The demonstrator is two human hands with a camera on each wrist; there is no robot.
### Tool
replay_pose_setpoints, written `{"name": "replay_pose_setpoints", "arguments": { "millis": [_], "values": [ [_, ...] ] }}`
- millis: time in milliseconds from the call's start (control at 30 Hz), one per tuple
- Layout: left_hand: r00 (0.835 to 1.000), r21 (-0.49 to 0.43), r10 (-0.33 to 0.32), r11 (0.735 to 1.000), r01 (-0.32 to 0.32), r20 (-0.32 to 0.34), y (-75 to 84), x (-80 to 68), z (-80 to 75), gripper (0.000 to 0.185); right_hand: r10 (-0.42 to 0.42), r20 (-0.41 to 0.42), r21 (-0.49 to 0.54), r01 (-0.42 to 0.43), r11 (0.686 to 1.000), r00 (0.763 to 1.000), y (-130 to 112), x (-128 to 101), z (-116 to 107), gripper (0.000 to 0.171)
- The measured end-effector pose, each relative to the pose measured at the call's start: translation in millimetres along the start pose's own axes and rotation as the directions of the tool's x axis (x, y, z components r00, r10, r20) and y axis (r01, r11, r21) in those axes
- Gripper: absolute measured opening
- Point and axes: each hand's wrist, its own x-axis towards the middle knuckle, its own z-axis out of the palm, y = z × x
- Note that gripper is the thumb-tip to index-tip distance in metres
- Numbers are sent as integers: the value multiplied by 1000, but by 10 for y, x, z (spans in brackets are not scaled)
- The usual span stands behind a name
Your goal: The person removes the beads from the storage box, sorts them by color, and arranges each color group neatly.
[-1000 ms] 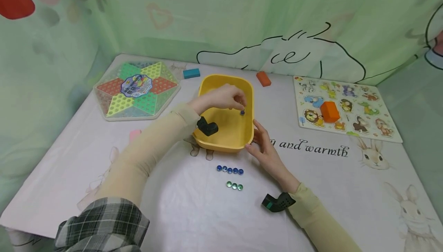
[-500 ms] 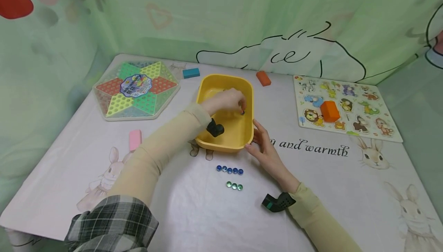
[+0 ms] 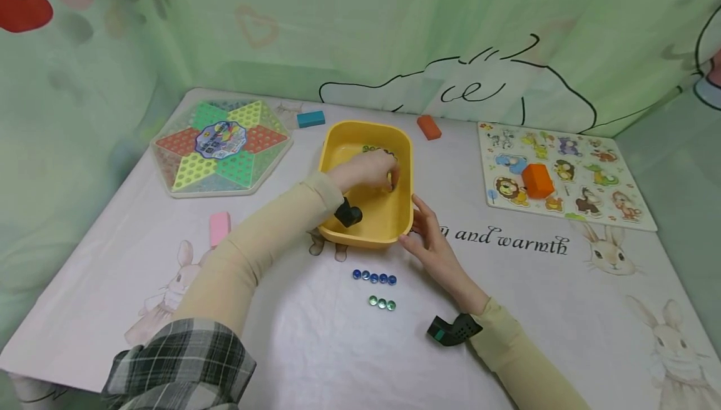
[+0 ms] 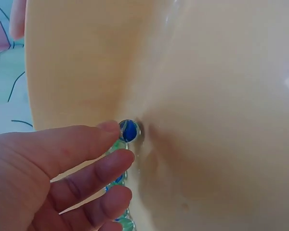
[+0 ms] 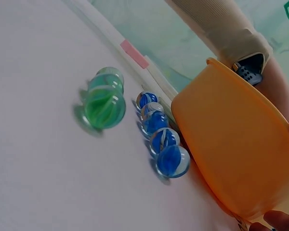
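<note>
My left hand (image 3: pixel 368 169) reaches down into a yellow plastic tub (image 3: pixel 360 240). In the left wrist view its thumb tip touches a blue glass marble (image 4: pixel 130 131) by the tub's wall, while the fingers lie loosely bent below. More green and blue marbles (image 4: pixel 127 223) line up behind those fingers. My right hand (image 3: pixel 436 250) rests against the tub's right side near the front corner, fingers extended. On the table in front of the tub lie a row of several blue marbles (image 3: pixel 374 278) and a shorter row of three green marbles (image 3: pixel 382 303).
A hexagonal Chinese checkers board (image 3: pixel 222 147) lies at the left. Blue (image 3: pixel 311 119), orange-red (image 3: pixel 429 128) and pink blocks (image 3: pixel 219 228) surround the tub. An animal puzzle board (image 3: pixel 569 175) bears an orange block (image 3: pixel 537 181) at the right. A green curtain (image 3: pixel 360 34) hangs behind.
My left hand has moved slightly right and lower inside the tub, now covering the blue marble in the head view. My right hand and the marble rows on the table have stayed put.
</note>
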Motion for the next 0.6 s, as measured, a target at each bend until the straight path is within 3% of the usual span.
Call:
{"name": "replay_pose_setpoints", "arguments": {
  "millis": [267, 500, 600],
  "values": [
    [999, 12, -41, 999, 41, 22, 25, -30, 33, 12, -13, 1, 4, 13, 1000, 1000, -8, -5, -4, 72],
    [998, 73, 30, 997, -35, 63, 40, -71, -39, 10, -10, -1, -2, 10, 1000, 1000, -8, -3, 0, 73],
    [995, 54, 63, 996, -67, 73, 33, -122, -93, 14, -12, -2, -5, 12, 1000, 1000, -6, -8, -1, 73]
  ]
}}
